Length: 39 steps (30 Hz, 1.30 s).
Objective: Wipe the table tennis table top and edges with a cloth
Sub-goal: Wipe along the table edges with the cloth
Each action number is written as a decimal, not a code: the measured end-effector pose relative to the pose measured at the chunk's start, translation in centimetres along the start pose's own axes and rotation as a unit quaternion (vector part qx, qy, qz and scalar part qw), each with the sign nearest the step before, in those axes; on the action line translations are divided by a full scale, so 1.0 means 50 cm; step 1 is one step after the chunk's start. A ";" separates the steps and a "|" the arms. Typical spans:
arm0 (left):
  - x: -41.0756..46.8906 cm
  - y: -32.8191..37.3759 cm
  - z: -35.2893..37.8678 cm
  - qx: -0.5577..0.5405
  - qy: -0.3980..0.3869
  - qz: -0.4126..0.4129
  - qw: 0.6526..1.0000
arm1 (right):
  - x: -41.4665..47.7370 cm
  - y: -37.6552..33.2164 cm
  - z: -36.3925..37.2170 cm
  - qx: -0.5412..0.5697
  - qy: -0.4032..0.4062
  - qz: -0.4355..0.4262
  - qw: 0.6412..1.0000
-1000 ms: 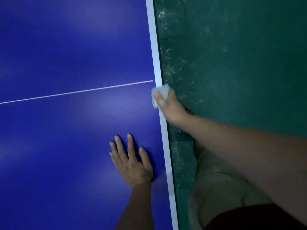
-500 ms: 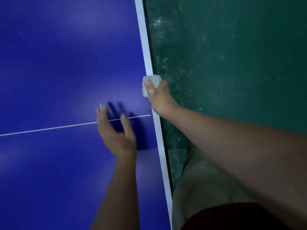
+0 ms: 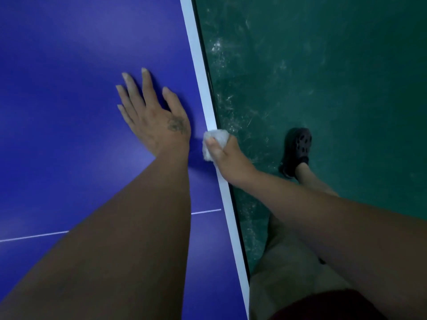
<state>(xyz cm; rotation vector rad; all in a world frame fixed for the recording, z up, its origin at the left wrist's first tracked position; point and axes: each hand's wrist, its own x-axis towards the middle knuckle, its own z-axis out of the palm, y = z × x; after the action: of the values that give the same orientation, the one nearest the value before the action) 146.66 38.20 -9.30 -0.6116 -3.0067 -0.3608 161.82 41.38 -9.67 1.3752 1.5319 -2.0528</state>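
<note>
Cloth (image 3: 217, 136) on white table edge (image 3: 200, 72)

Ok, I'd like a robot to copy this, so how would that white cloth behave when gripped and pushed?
The cloth is probably soft and floppy: it sits crumpled into a wad in the right hand. Likely light, as one hand holds it. It would probably slide easily along the smooth white table edge.
</note>
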 end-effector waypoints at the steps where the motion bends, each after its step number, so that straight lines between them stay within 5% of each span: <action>1: 0.001 0.002 0.001 0.001 0.000 -0.002 1.000 | 0.030 -0.031 -0.010 0.004 0.006 -0.016 1.000; 8: 0.006 0.007 0.003 -0.013 0.016 -0.001 1.000 | 0.170 -0.197 -0.048 0.018 0.073 -0.013 0.997; 16: 0.007 0.008 0.004 -0.013 0.008 -0.001 1.000 | 0.030 -0.076 -0.014 -0.005 0.041 0.017 0.999; 24: 0.009 0.010 0.002 -0.026 0.004 -0.005 1.000 | 0.242 -0.284 -0.079 0.014 0.062 -0.026 0.998; 32: 0.008 0.014 -0.002 -0.026 -0.005 0.000 1.000 | 0.097 -0.176 -0.055 -0.014 0.015 0.035 0.999; 39: 0.009 0.011 0.002 -0.029 -0.013 -0.002 1.000 | 0.329 -0.415 -0.126 0.014 0.052 -0.041 0.998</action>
<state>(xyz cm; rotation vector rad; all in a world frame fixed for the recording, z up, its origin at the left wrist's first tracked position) 146.45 38.88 -9.25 -0.6191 -3.0314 -0.4444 142.82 60.90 -9.64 1.4759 1.6322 -2.0880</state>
